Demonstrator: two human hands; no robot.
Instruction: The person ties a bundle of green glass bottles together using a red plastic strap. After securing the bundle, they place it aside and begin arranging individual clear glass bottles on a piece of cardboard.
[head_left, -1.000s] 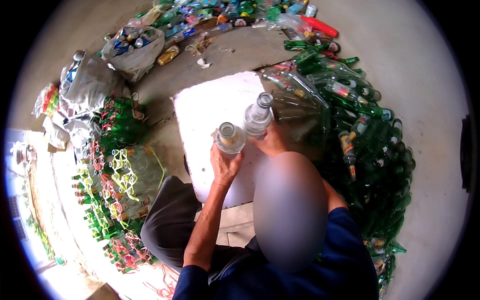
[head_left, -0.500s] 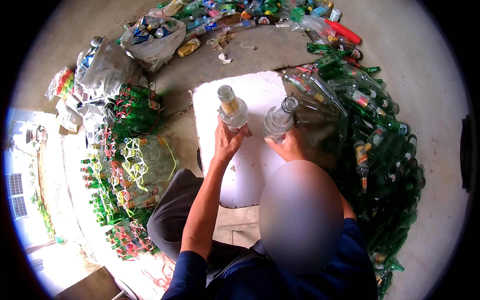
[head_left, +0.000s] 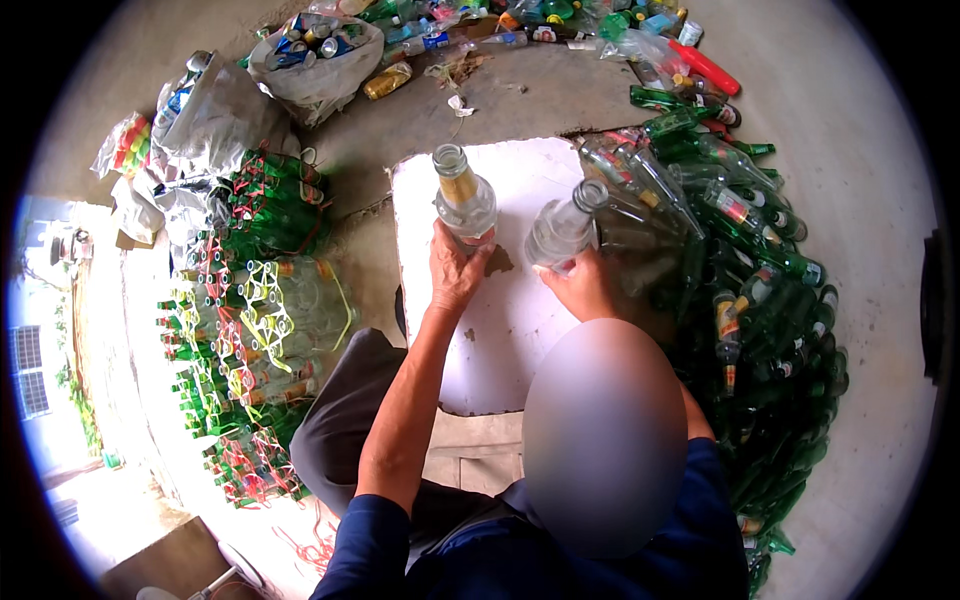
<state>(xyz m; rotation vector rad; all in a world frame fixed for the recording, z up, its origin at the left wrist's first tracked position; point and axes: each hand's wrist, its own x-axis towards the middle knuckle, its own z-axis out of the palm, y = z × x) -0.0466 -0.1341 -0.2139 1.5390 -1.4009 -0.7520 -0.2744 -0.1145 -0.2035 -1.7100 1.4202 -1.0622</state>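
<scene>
My left hand (head_left: 456,275) is wrapped round the lower part of a clear glass bottle (head_left: 470,205) with a gold neck label and a bare mouth. A second clear glass bottle (head_left: 560,232), with no neck label that I can see, is gripped low down by my right hand (head_left: 586,286); its neck leans to the right. Both bottles are over the far half of a small white tabletop (head_left: 470,370) with chipped edges. From this angle I cannot tell whether their bases touch it. Part of the right forearm is hidden behind a blurred oval.
A heap of loose green and clear bottles (head_left: 770,350) lies along the right. To the left stand bundles of bottles (head_left: 245,330) tied with red and yellow string. Farther back are a white sack of cans (head_left: 325,95), a gold can (head_left: 387,80) and a red bottle (head_left: 705,68).
The right bottle's neck has swung a little to the right. My left hand's bottle stays nearly in place, and the whole view has shifted slightly.
</scene>
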